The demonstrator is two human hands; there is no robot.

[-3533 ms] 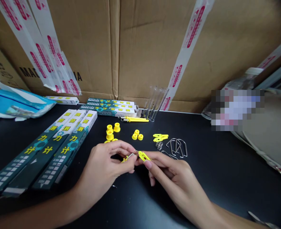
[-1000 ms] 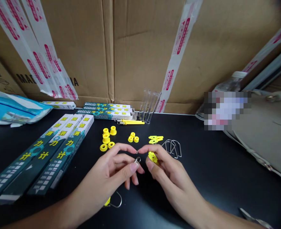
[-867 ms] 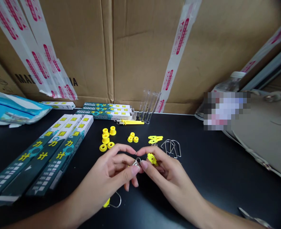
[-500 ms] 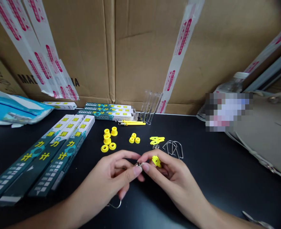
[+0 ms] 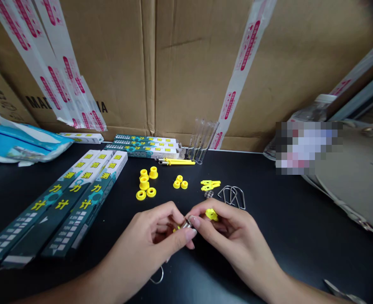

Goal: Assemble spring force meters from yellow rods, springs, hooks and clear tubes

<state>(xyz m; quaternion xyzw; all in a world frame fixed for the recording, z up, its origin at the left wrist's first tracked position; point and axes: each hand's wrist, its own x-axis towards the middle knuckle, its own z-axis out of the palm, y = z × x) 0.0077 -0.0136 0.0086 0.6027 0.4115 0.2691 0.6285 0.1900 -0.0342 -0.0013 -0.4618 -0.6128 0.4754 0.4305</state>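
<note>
Both hands meet above the front middle of the black table. My left hand (image 5: 158,236) pinches a small silver metal spring (image 5: 187,224) between thumb and fingers, and a bit of yellow shows behind it. At the spring's other end, the thumb and forefinger of my right hand (image 5: 227,230) are closed. A flat yellow plastic piece (image 5: 211,214) is tucked in the right hand's curled fingers. Below my left hand a bent wire hook (image 5: 158,276) sticks out; its upper end is hidden. Just beyond the right hand lie yellow plastic pieces (image 5: 210,185), coiled springs (image 5: 209,194) and wire hooks (image 5: 232,197).
Yellow collars (image 5: 144,183) and small yellow caps (image 5: 180,183) lie in the middle. Behind them are yellow rods (image 5: 178,162), clear tubes (image 5: 202,137) and printed boxes (image 5: 85,198). A bottle (image 5: 313,110), a bag (image 5: 351,185) and scissors (image 5: 338,291) are at right.
My fingers have shifted slightly on the spring, which shows more now. The wire hook below my left hand sits a little lower and farther right. The whole view has moved slightly.
</note>
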